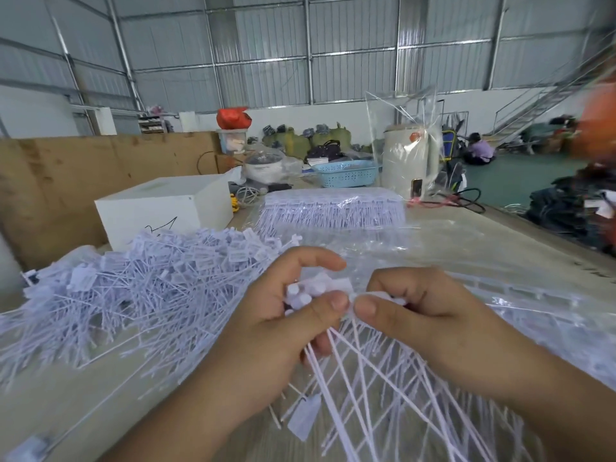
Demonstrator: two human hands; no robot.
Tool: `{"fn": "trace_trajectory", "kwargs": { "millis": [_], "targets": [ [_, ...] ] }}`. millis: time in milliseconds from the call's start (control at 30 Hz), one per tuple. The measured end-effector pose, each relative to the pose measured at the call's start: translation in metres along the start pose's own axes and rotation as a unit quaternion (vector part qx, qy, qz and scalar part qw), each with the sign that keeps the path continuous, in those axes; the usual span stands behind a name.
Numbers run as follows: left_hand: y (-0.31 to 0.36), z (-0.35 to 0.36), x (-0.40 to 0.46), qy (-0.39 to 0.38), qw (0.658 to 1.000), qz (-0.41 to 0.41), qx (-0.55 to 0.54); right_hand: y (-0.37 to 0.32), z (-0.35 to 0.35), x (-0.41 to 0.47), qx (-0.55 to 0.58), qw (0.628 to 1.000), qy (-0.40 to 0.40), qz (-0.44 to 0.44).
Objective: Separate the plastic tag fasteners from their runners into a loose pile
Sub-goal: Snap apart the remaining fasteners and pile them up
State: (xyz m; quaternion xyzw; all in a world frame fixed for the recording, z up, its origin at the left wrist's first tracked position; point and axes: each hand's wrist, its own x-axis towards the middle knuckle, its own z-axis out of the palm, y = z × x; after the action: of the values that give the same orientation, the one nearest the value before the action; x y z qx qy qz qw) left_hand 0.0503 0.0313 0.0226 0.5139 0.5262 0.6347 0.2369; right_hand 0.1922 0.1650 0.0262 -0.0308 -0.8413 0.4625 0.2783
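My left hand (276, 315) grips a bundle of white plastic tag fasteners (316, 290) by their heads, thumb pressed on top. My right hand (416, 311) pinches the fasteners' runner strip (386, 296) right beside it, thumb tip against thumb tip. Long white tails (376, 375) fan downward from both hands over the table. To the left lies a big loose pile of separated fasteners (133, 288). A packed stack of fasteners on runners (333, 208) in clear plastic sits farther back.
A white box (160, 208) stands behind the pile. Clear plastic bags (433, 255) cover the table's right side. A blue basket (346, 173), a white kettle (410, 161), a cooker pot and cables sit at the far end. A person sits on the green floor far right.
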Motion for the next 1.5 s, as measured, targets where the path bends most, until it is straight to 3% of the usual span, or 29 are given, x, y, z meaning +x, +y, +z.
{"fn": "trace_trajectory", "kwargs": {
  "millis": [200, 467, 600, 767, 900, 1033, 1133, 1200, 1300, 1500],
  "targets": [
    [0.003, -0.011, 0.001, -0.19, 0.981, -0.043, 0.022, 0.005, 0.007, 0.0, 0.033, 0.999, -0.035, -0.011],
    [0.009, -0.014, 0.002, -0.178, 0.982, -0.022, 0.057, 0.015, 0.009, 0.003, 0.061, 0.996, -0.06, 0.016],
    [0.013, -0.021, 0.004, -0.101, 0.989, -0.011, 0.103, 0.012, -0.002, 0.006, 0.029, 0.995, -0.093, 0.03],
    [0.007, -0.016, 0.001, -0.206, 0.974, -0.059, 0.071, 0.018, -0.005, 0.005, -0.013, 0.996, -0.072, 0.043],
    [-0.002, -0.011, 0.003, -0.138, 0.987, -0.027, 0.077, 0.018, 0.001, 0.005, -0.039, 0.999, -0.03, 0.017],
    [-0.004, 0.003, 0.001, -0.026, 0.995, 0.02, 0.09, 0.016, 0.013, 0.008, -0.007, 0.994, 0.104, 0.013],
    [-0.005, 0.009, 0.0, 0.017, 0.994, 0.035, 0.099, 0.014, 0.003, 0.01, 0.025, 0.98, 0.195, 0.03],
    [-0.005, 0.006, 0.001, 0.021, 0.995, 0.021, 0.091, 0.013, -0.007, 0.009, 0.015, 0.988, 0.154, 0.025],
    [-0.006, 0.0, 0.004, -0.006, 0.998, -0.003, 0.058, 0.016, -0.002, 0.003, -0.012, 1.0, 0.023, 0.016],
    [0.001, -0.009, 0.004, -0.14, 0.989, -0.036, 0.01, 0.012, 0.008, 0.0, 0.086, 0.991, -0.1, 0.0]
  ]
}}
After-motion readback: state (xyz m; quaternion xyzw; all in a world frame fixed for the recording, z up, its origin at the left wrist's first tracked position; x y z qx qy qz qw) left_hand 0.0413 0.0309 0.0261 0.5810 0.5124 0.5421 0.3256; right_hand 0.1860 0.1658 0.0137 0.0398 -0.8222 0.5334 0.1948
